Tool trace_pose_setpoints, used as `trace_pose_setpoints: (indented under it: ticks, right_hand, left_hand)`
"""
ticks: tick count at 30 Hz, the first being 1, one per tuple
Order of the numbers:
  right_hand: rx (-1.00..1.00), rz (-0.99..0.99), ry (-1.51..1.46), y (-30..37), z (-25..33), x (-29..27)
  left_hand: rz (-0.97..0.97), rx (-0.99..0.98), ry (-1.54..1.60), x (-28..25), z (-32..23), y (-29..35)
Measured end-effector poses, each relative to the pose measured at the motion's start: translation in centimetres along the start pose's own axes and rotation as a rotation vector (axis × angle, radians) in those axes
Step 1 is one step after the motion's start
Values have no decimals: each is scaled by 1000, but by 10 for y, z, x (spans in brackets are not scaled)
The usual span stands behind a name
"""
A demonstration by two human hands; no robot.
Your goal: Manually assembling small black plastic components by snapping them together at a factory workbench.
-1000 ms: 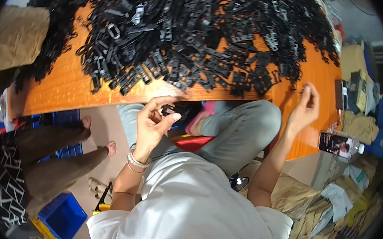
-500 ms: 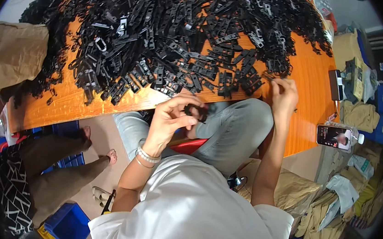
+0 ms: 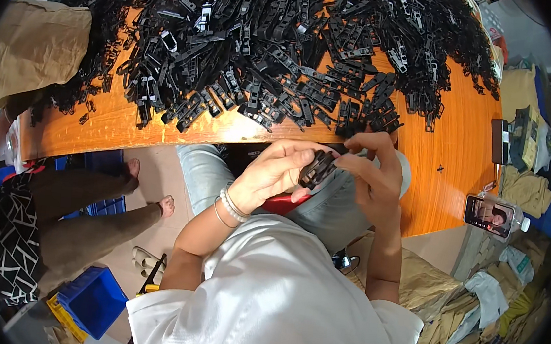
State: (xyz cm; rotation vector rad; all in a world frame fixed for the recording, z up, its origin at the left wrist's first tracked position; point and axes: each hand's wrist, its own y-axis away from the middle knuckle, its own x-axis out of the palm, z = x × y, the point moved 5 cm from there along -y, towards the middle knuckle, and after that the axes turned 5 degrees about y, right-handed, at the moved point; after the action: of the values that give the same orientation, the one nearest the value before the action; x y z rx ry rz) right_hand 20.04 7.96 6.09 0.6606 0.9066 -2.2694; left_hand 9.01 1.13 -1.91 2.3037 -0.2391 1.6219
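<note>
The black part is just off the middle of the view, toward 3 o'clock, held up between the two hands over the person's lap, nearer than the worktop edge. It is dark and longish, its long axis leaning from about 7 o'clock to 1 o'clock. Its face is broken by small slots and raised ridges, and a dull shine runs along the edges. It blurs into shadow at its 1 o'clock end, and whether it is one piece or several together, I cannot tell.

The left hand comes in from 8 o'clock and is closed on it, thumb laid along the top and fingers curled beneath. The right hand comes in from 4 o'clock, half curled, thumb and index tips at the part's 1 o'clock end; I cannot tell whether they pinch it or a smaller piece.

At 12 o'clock a broad pile of similar black, slotted pieces covers much of the worktop. One tiny dark piece lies apart near 3 o'clock. Farther out in that direction is a phone with its screen lit. A blue bin sits between 7 and 8 o'clock.
</note>
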Motion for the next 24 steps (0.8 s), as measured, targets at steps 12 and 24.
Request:
trace_pose_setpoints:
  ticks: [12, 24]
  right_hand:
    - [-105, 72, 161, 11, 12, 19]
    - [447, -550, 256, 53, -45, -32]
  left_hand:
    - [-117, 141, 62, -13, 0, -2]
    - [-34, -555, -2076, -182, 64, 64]
